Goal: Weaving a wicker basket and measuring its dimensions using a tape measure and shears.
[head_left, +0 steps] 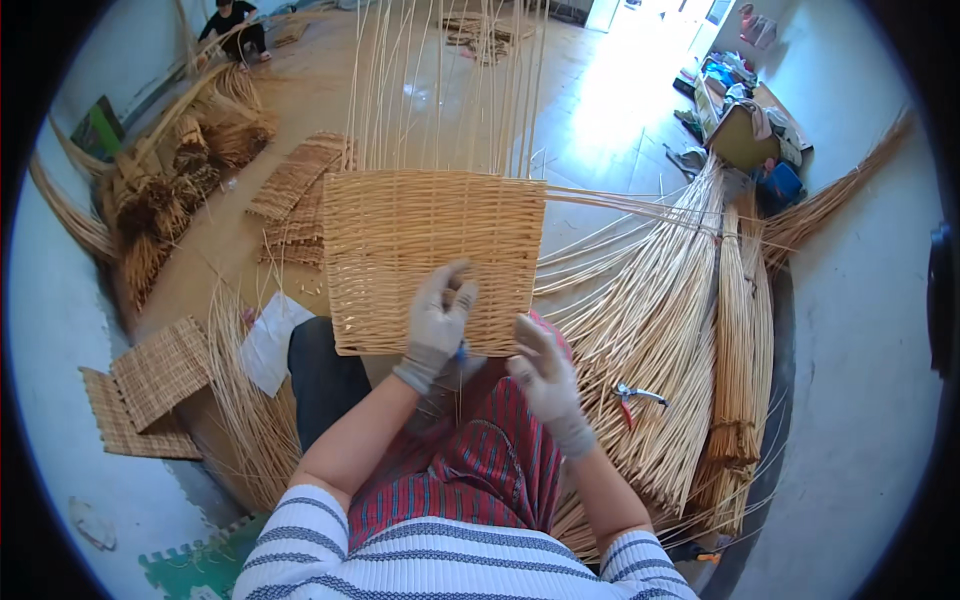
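Observation:
In front of me stands a flat woven wicker panel [432, 225], with long loose upright rods [440, 90] rising from its top edge and several strands running off to the right from its upper right corner. My left hand [440, 318], in a pale work glove, lies against the lower middle of the panel, its fingers loosely bent and apart. Near the panel's lower right corner is my right hand [545, 378], gloved too, a little off the weave. Its fingers are slightly bent and spread, with nothing visible in them.
Bundles of peeled rods [650, 340] fan out at my right, with red-handled pruning shears [637, 396] lying on them. Finished woven panels [300, 180] lie at the left, and more [160, 375] rest nearer. Far left, a person [235, 28] sits beside brown bundles [180, 190].

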{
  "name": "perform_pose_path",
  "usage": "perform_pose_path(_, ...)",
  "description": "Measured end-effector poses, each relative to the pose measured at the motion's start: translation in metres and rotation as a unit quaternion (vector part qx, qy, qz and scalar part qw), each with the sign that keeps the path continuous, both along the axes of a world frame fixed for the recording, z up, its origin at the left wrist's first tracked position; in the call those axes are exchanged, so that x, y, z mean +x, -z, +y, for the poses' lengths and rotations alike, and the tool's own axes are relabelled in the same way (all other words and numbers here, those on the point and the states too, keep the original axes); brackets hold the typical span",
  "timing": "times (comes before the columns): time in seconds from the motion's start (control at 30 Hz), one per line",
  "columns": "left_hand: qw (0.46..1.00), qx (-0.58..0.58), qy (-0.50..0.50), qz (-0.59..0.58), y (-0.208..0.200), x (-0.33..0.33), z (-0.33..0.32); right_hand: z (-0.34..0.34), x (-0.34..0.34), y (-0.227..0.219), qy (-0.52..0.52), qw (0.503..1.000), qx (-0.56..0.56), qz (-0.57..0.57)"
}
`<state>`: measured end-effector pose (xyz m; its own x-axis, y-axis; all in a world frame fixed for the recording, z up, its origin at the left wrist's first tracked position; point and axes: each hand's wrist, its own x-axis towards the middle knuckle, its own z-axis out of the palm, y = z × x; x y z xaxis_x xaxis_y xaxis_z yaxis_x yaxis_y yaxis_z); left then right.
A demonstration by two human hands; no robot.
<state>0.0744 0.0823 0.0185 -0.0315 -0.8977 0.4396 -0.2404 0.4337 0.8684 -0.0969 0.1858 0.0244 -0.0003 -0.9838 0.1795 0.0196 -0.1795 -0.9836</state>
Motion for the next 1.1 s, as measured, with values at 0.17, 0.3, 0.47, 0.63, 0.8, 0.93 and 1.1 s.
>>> perform_pose_path(0.17,0.994,-0.077,0.058,0.049,-0.04,-0.016,0.054,0.006,0.071,0.024,0.084,0.994,-0.001,-0.073)
perform_pose_path(0.3,0.992,0.005,0.013,-0.128,-0.036,0.011,0.08,0.017,0.056,0.001,0.11,0.994,-0.026,0.008)
perform_pose_path(0.47,0.944,0.224,0.242,0.027,0.002,0.045,0.069,0.018,0.037,-0.023,-0.001,0.953,-0.088,0.291)
perform_pose_path(0.63,0.884,0.24,0.2,0.347,-0.041,0.098,0.031,0.023,0.007,-0.008,0.005,0.88,-0.027,0.474)
perform_pose_path(0.8,0.998,0.012,0.048,-0.049,-0.049,0.112,0.032,0.007,-0.026,0.002,-0.153,0.963,0.133,0.176)
perform_pose_path(0.93,0.886,0.03,-0.04,-0.46,-0.009,0.094,0.052,-0.036,-0.007,-0.012,-0.155,0.967,0.172,0.103)
perform_pose_path(1.1,0.847,0.02,-0.086,-0.523,0.007,0.087,0.042,-0.076,0.014,-0.005,-0.123,0.953,0.271,0.059)
